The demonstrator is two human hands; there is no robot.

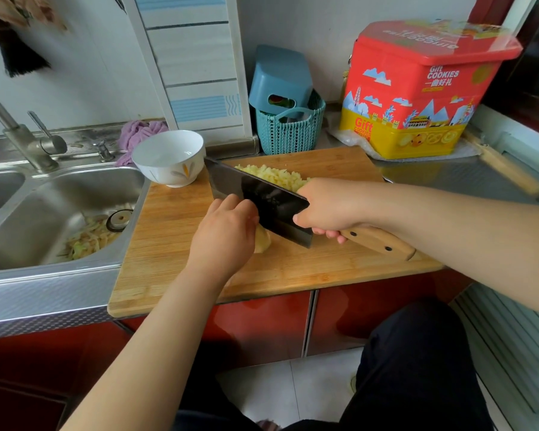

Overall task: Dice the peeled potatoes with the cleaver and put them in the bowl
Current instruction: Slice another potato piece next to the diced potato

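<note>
The potato [263, 241], a small pale remnant, lies mid-board under the left hand [226, 230], whose curled fingers press it down right beside the blade. Peeled and wet, it is likely slippery yet firm, so it should be held from above with fingertips tucked back. The right hand [330, 206] grips the cleaver [262, 197] where the blade meets the wooden handle; the broad blade looks heavy enough to cut by weight. Behind the blade sits a pile of dice [274, 175], light and loose, best scooped on the flat blade. The white bowl [168, 157] stands at the board's [168, 244] far left corner, beside the sink [44, 213].
</note>
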